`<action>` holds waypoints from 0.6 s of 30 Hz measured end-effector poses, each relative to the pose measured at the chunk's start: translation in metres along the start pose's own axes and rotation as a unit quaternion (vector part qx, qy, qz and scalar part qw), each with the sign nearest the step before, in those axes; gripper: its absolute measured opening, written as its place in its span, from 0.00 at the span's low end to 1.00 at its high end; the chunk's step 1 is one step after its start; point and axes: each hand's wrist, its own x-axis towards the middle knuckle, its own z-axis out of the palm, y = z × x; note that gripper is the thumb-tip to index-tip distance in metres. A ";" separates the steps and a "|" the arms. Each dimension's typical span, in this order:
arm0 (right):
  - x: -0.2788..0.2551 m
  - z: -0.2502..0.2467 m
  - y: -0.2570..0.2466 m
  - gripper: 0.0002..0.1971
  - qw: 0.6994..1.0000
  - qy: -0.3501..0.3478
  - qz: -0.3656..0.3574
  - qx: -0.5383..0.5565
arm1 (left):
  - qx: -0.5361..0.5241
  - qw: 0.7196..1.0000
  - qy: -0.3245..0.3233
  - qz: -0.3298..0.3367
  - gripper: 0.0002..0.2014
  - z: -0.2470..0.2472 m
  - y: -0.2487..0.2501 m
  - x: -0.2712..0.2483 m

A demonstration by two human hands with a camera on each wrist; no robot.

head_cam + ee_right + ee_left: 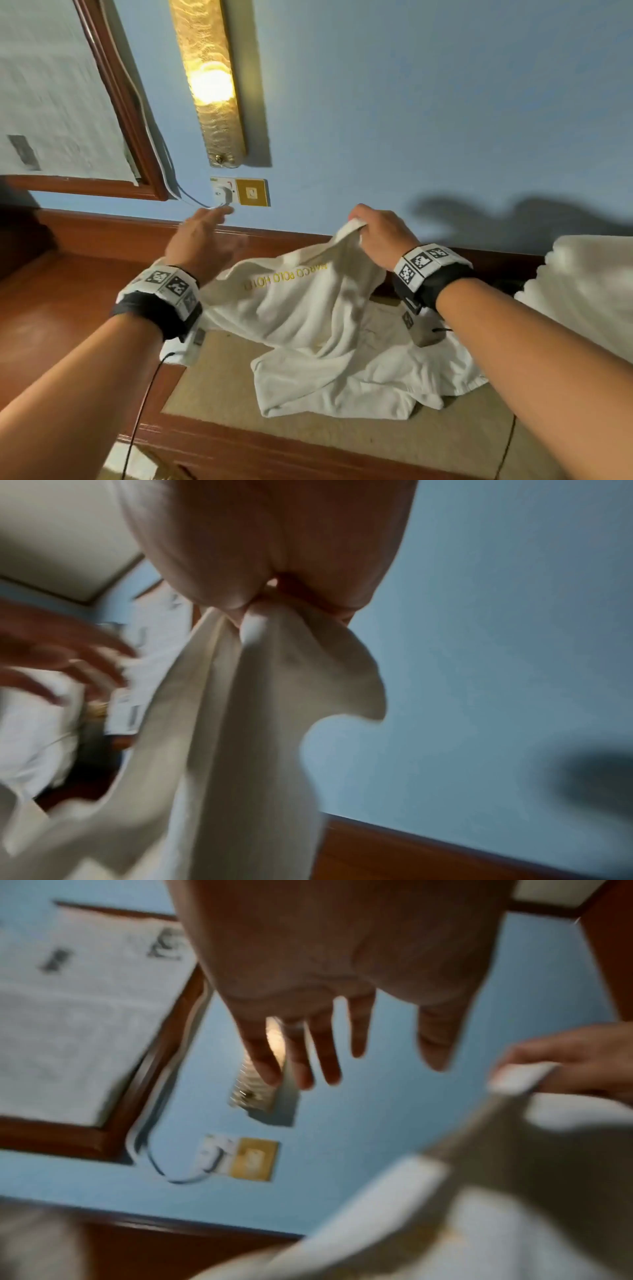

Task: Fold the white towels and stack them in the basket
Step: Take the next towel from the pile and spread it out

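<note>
A white towel with yellow lettering hangs crumpled over a beige pad on a wooden surface. My right hand pinches one top corner of the white towel and lifts it. Raised to the left of the towel, my left hand has straight, spread fingers and holds nothing. The towel's lower part lies bunched on the pad. More white cloth lies at the right edge. No basket is in view.
A blue wall stands close behind, with a lit wall lamp, a socket with a plug and cable, and a framed mirror. A wooden ledge runs along the left.
</note>
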 end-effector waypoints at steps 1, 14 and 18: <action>0.001 0.009 -0.026 0.17 0.999 -0.025 -0.038 -0.003 | -0.045 0.996 -0.072 0.040 0.30 0.011 0.010 -0.006; 0.029 0.095 -0.136 0.13 0.988 -0.096 0.036 -0.112 | -0.159 0.968 -0.161 0.110 0.12 -0.057 -0.122 0.025; 0.030 0.109 -0.148 0.12 0.995 0.012 0.082 -0.060 | -0.160 0.964 -0.186 0.107 0.14 -0.091 -0.160 0.039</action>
